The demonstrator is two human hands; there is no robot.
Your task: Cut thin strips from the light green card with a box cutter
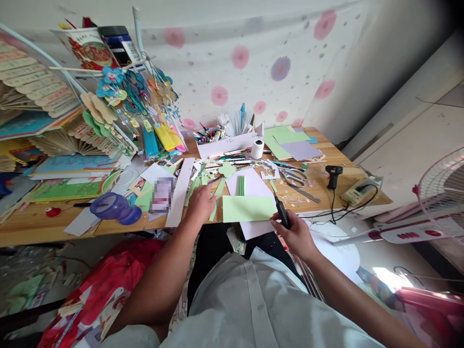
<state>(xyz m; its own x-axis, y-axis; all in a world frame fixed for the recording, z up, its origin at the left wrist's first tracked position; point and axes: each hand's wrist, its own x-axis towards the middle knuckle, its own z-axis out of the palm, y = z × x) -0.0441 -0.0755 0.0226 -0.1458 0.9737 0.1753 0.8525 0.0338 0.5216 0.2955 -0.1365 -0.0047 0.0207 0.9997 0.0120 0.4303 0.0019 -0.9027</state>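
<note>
The long paper (248,209) is light green, and so are the thin strips (241,185) and the paper flower (226,169). The big sheet (258,186) is pale purple, the tool (282,212) is black, and the table (344,166) is brown like wood. The wall cloth (250,82) is white with round pink and purple flowers and little grey spots.

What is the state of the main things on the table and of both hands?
Black tool: gripped by the fingers of the right hand
Left hand: grip unclear
Light green sheet: flat, partly covering the lilac sheet
Lilac sheet: reaching past the edge of the table
White spool: upright
Glue gun: not held
</note>
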